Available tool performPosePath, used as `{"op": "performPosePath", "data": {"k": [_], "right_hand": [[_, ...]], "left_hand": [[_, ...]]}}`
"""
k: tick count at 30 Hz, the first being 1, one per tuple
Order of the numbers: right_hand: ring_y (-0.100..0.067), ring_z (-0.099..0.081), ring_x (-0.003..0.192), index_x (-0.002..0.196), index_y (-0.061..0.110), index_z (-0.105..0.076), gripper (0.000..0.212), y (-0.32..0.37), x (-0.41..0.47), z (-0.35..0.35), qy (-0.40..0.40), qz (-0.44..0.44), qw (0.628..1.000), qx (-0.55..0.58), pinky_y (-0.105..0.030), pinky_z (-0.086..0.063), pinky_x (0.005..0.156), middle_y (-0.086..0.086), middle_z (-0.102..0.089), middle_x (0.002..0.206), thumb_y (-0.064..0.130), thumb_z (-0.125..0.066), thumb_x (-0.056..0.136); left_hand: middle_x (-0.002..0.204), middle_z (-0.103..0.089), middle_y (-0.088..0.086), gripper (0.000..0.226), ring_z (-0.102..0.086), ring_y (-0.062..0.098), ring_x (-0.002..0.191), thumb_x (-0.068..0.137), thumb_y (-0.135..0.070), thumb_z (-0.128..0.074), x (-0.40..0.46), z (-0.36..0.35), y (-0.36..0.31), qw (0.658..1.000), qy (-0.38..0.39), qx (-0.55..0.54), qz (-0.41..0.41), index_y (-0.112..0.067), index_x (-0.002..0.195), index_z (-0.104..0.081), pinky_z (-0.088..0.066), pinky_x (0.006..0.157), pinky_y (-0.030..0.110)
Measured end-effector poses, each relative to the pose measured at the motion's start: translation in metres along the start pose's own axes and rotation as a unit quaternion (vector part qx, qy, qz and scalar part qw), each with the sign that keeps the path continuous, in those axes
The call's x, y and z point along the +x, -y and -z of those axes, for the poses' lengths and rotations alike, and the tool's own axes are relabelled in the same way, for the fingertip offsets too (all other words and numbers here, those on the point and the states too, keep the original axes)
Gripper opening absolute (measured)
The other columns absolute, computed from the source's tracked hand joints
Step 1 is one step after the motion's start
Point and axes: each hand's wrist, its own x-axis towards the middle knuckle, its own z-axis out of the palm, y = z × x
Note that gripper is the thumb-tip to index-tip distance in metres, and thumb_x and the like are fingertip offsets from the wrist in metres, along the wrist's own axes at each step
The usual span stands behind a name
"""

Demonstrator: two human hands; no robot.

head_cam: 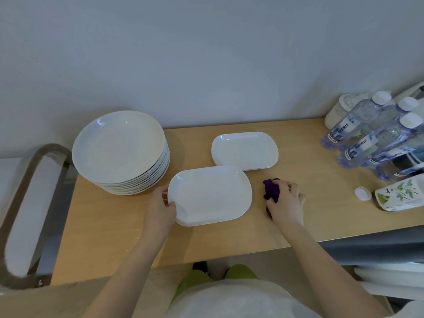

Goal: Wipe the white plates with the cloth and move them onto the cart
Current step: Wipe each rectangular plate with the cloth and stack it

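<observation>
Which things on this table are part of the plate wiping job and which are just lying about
Job: near plates, held at the edge by the left hand; far plates; round plates; purple cloth in the right hand; cart.

Lying about: water bottles, loose cap, printed carton.

Likely a dining service area: stacked white plates (119, 148), water bottles (358, 125), a cart (29, 203) beside the table (298, 226).
</observation>
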Motion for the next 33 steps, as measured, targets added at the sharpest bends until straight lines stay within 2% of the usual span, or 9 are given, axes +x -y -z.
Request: {"op": "performPosePath", "data": {"k": [3,7,10,14,18,21,23,29,33], "right_hand": [[-0.03,-0.039,0.112,0.127,0.021,-0.052,0.042,0.011,0.006,0.019,-0.016,-0.018,0.991,0.13,-0.034,-0.036,0.088,-0.004,-0.042,0.132,0.011,-0.053,0.086],[-0.025,-0.045,0.111,0.12,0.021,-0.056,0.041,0.049,-0.012,0.038,-0.057,0.088,0.98,0.171,-0.036,-0.041,0.095,0.002,-0.047,0.125,0.007,-0.057,0.081],[-0.022,-0.048,0.11,0.116,0.019,-0.058,0.042,0.087,-0.034,0.037,-0.039,0.187,0.96,0.205,-0.031,-0.04,0.096,0.007,-0.048,0.116,0.003,-0.061,0.077],[-0.023,-0.045,0.112,0.123,0.018,-0.055,0.045,0.128,-0.059,0.005,0.055,0.28,0.952,0.11,-0.029,-0.036,0.096,-0.001,-0.05,0.126,0.008,-0.059,0.08],[-0.024,-0.035,0.119,0.132,0.022,-0.046,0.044,0.146,-0.082,-0.035,0.128,0.305,0.943,0.037,-0.038,-0.039,0.097,0.002,-0.04,0.137,0.014,-0.053,0.089],[-0.026,-0.033,0.123,0.134,0.021,-0.045,0.042,0.144,-0.089,-0.047,0.104,0.333,0.937,-0.027,-0.038,-0.038,0.097,0.0,-0.037,0.143,0.021,-0.051,0.093],[-0.026,-0.034,0.124,0.134,0.02,-0.046,0.041,0.135,-0.085,-0.048,0.082,0.359,0.927,-0.067,-0.038,-0.038,0.094,0.0,-0.036,0.145,0.022,-0.05,0.094],[-0.033,-0.056,0.107,0.115,0.014,-0.063,0.036,0.09,-0.059,-0.022,-0.006,0.347,0.927,-0.142,-0.042,-0.049,0.079,-0.007,-0.057,0.129,0.013,-0.069,0.08],[-0.04,-0.059,0.097,0.111,0.007,-0.065,0.039,0.071,-0.041,-0.016,-0.056,0.309,0.936,-0.157,-0.047,-0.052,0.078,-0.014,-0.061,0.123,0.003,-0.073,0.073]], "left_hand": [[0.107,-0.055,-0.006,0.042,-0.053,0.012,0.095,0.086,0.0,-0.053,0.004,-0.001,0.002,1.0,0.013,-0.001,0.004,-0.017,0.125,-0.05,-0.038,0.061,0.016],[0.103,-0.052,-0.009,0.043,-0.052,0.011,0.094,0.087,-0.002,-0.054,0.004,-0.003,0.005,1.0,0.014,-0.007,0.006,-0.016,0.127,-0.048,-0.038,0.061,0.016],[0.105,-0.051,-0.008,0.041,-0.05,0.008,0.092,0.088,-0.007,-0.056,0.002,-0.004,0.006,1.0,0.006,-0.015,0.001,-0.017,0.128,-0.048,-0.037,0.061,0.014],[0.103,-0.054,-0.007,0.038,-0.053,0.006,0.087,0.087,-0.004,-0.056,0.001,-0.004,0.006,1.0,0.0,-0.022,-0.015,-0.014,0.124,-0.051,-0.04,0.062,0.016],[0.091,-0.057,-0.019,0.031,-0.056,0.001,0.085,0.086,0.002,-0.054,-0.001,-0.004,0.004,0.998,-0.013,-0.045,-0.038,-0.022,0.107,-0.056,-0.043,0.064,0.016],[0.092,-0.058,-0.022,0.039,-0.058,-0.004,0.086,0.088,0.002,-0.051,-0.005,-0.002,0.006,0.996,-0.022,-0.064,-0.052,-0.036,0.097,-0.055,-0.046,0.066,0.014],[0.093,-0.059,-0.023,0.036,-0.056,-0.013,0.086,0.087,0.0,-0.052,-0.006,-0.002,0.007,0.996,-0.024,-0.057,-0.064,-0.033,0.102,-0.056,-0.044,0.064,0.007],[0.1,-0.062,-0.012,0.035,-0.058,0.005,0.09,0.085,-0.002,-0.057,-0.006,-0.004,0.011,0.995,-0.031,-0.08,-0.048,-0.024,0.112,-0.061,-0.045,0.073,0.02],[0.096,-0.063,-0.017,0.038,-0.058,0.001,0.088,0.085,0.002,-0.055,-0.007,-0.003,0.009,0.993,-0.025,-0.103,-0.06,-0.033,0.1,-0.06,-0.043,0.071,0.016]]}}
